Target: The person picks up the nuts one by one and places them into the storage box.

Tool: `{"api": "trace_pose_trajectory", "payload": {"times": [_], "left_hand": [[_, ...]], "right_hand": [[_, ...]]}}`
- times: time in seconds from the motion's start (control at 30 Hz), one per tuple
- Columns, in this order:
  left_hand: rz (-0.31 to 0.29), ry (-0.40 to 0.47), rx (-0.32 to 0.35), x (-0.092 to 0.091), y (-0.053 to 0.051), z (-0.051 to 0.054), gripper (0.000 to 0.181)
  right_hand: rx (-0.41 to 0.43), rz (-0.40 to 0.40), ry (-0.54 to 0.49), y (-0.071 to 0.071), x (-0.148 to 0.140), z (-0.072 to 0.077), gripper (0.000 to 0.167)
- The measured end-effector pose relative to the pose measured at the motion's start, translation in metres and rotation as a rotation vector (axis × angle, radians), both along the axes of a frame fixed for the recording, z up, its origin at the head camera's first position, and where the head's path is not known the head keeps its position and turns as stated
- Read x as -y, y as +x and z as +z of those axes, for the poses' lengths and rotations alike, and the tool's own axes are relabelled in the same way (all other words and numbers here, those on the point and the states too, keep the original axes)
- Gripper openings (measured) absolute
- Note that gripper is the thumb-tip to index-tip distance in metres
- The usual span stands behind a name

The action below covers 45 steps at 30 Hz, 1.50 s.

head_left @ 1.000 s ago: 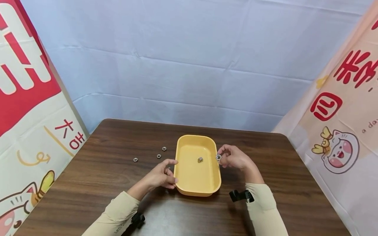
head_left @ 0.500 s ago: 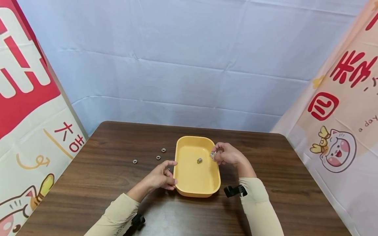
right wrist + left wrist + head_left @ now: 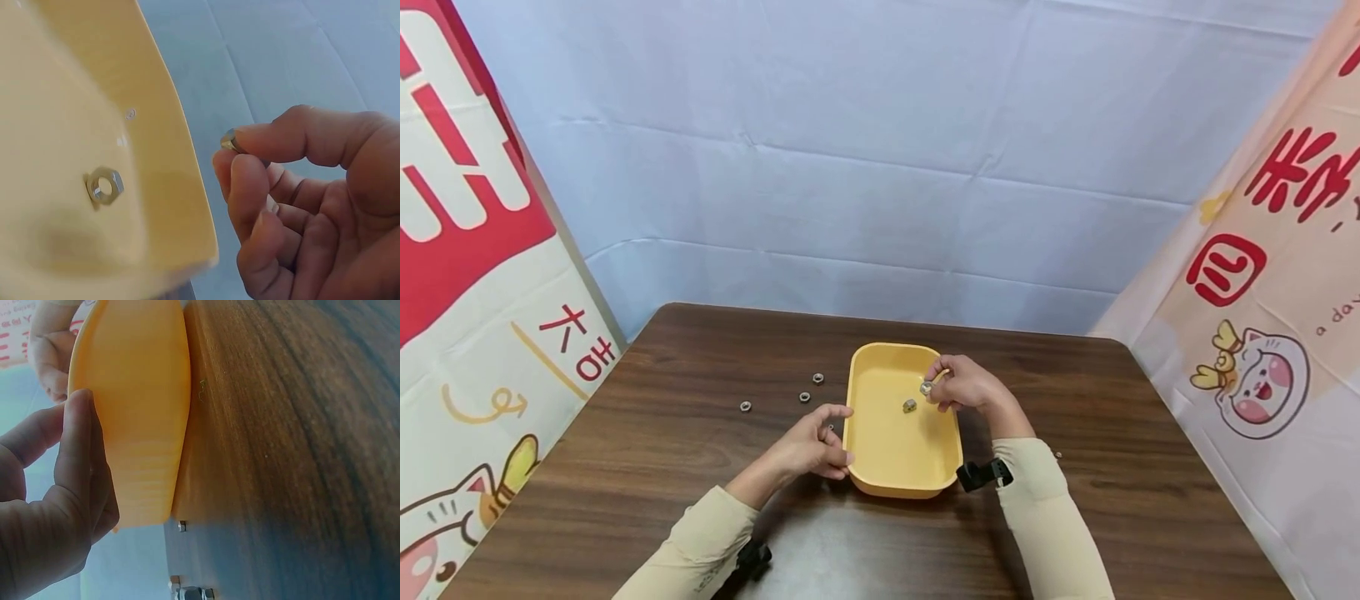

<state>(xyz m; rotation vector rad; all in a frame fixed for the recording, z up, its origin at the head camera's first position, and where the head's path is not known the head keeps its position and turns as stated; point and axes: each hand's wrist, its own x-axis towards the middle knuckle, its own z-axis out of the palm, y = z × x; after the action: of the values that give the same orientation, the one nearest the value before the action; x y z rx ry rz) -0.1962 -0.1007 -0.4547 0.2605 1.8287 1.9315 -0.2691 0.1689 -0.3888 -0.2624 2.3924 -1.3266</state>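
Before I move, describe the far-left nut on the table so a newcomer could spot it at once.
On the brown table, find the yellow tray in the head view. Look left of it, past a pair of nuts lying close together, to a small silver nut. It lies alone, farther left than every other nut in view.

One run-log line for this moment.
left hand: holds tray by rim | right hand: pinches nut above tray | in tray: second nut | on table: more nuts
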Motion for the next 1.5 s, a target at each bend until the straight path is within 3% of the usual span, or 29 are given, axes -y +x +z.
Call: {"api": "trace_pose_trajectory", "payload": {"times": [0.27,0.6,0.9,1.17,1.5], "left_hand": [[-0.006,0.006,0.003,0.0,-0.001,-0.002,0.071],[-0.007,0.012,-0.001,-0.001,-0.005,-0.002,0.071],[-0.008,0.012,-0.004,-0.002,-0.006,-0.003,0.071],[0.005,0.017,-0.004,-0.001,-0.004,-0.002,0.071],[-0.001,0.024,0.007,-0.001,-0.005,-0.003,0.071]], "right_hand": [[0.015,0.037,0.076,-0.008,0.02,-0.001,0.019],[-0.003,0.124,0.292,-0.02,0.043,0.002,0.013],[-0.004,0.227,0.387,-0.038,0.052,-0.007,0.036],[0.01,0.239,0.477,-0.049,0.061,-0.014,0.04],[0.005,0.21,0.528,-0.047,0.067,-0.022,0.027]]}}
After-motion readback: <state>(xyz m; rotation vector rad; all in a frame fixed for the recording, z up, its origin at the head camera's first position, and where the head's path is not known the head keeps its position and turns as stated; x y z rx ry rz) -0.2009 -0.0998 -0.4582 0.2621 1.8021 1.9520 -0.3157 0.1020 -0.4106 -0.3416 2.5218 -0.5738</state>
